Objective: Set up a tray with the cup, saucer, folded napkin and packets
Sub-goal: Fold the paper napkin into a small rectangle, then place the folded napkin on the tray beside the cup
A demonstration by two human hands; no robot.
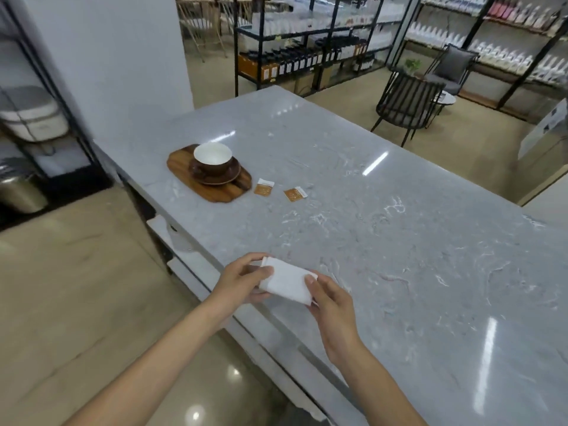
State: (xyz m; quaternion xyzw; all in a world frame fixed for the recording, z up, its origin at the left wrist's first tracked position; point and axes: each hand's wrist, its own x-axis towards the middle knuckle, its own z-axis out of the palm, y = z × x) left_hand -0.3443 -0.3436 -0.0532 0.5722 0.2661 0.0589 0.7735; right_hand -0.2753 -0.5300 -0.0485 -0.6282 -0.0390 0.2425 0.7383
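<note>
Two bare hands at the near edge of a grey marble counter (399,241), holding one folded white napkin (287,282) between them. Left hand (242,282) closed on the napkin's left end, thumb on top, fingers curled beneath. Right hand (330,305) pinching the right end, thumb pressed on the upper face, other fingers tucked under and mostly hidden. Napkin lifted just above the counter surface, tilted slightly down toward the right.

Farther along the counter, well apart from the hands: an oval wooden tray (184,175) near the left edge. On the tray, a brown saucer (229,176), and on the saucer a brown cup (212,162) with a white inside, upright. Just right of the tray, flat on the marble: two small orange-and-white packets (263,187), the second (295,194) beside the first, neither touching the tray.
</note>
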